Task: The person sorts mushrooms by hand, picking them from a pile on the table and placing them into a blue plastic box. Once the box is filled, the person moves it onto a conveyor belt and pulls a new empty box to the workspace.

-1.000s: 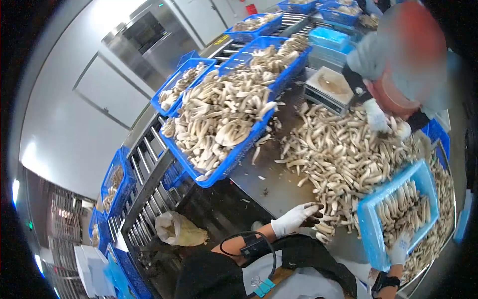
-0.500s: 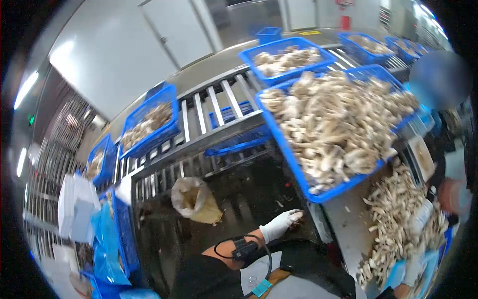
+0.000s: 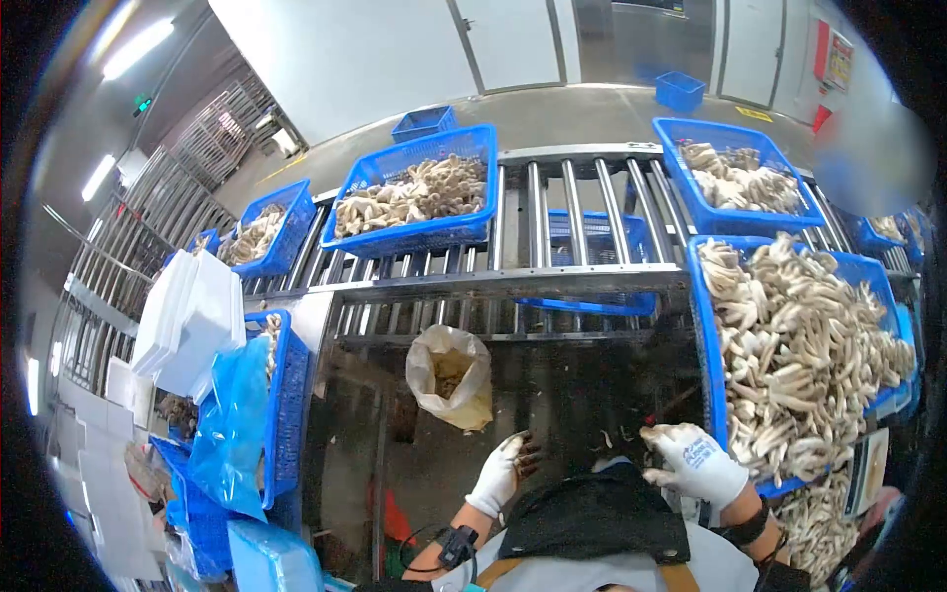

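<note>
My left hand (image 3: 501, 474), in a white glove with dark, dirty fingertips, is held over the dark gap in front of my body. Its fingers are apart and I see nothing in them. A white plastic bag (image 3: 446, 380) with brownish scraps inside stands just beyond it. My right hand (image 3: 698, 462), also gloved, is beside the large blue crate (image 3: 712, 365) at the right. Its thumb and fingers are apart, with small dark bits near the tips. That crate is heaped with pale mushrooms (image 3: 799, 360); more loose mushrooms (image 3: 817, 528) lie below it.
A roller conveyor (image 3: 552, 217) crosses ahead, carrying blue crates of mushrooms (image 3: 409, 197). At the left are white foam boxes (image 3: 192, 321), a blue plastic bag (image 3: 232, 429) and another blue crate (image 3: 286, 424). Someone else, blurred, is at the far right.
My view has turned left and levelled. My right hand has come from the loose mushrooms to the front of my body. My left hand's fingers have spread.
</note>
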The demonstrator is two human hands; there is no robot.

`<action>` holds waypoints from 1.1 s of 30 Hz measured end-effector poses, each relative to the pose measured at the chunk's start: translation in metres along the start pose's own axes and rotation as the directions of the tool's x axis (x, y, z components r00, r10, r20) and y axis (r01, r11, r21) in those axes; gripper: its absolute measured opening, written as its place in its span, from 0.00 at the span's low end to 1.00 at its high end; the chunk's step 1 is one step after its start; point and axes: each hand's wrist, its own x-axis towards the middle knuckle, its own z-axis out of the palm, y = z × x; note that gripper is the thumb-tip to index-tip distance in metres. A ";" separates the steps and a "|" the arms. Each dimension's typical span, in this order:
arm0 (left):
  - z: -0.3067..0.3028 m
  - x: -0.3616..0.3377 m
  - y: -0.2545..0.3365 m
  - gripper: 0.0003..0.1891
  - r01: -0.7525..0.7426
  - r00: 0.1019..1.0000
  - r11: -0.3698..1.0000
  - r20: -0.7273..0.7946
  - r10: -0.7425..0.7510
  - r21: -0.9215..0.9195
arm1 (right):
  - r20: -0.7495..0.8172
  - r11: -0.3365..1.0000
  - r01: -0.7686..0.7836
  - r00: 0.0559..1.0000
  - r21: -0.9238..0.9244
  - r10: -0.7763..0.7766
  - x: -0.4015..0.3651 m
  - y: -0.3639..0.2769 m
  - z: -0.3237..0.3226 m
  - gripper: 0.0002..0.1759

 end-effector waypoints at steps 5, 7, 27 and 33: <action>-0.031 0.045 0.065 0.19 -0.195 0.966 0.976 -0.193 0.174 -0.093 | -0.027 0.999 0.009 1.000 -0.031 -0.010 0.067 0.040 -0.007 0.34; -0.029 0.081 0.117 0.18 -0.299 0.932 0.950 -0.239 0.272 -0.087 | -0.005 0.999 0.006 1.000 -0.035 -0.007 0.092 0.062 -0.010 0.34; -0.032 0.361 0.371 0.06 -0.461 0.743 0.869 -0.614 0.268 -0.178 | -0.029 0.998 0.061 0.998 0.002 -0.061 0.296 0.227 -0.118 0.34; -0.003 0.184 0.333 0.23 -0.325 0.764 0.931 -0.536 0.361 0.164 | -0.103 0.991 0.066 0.993 0.113 -0.055 0.375 0.280 -0.135 0.37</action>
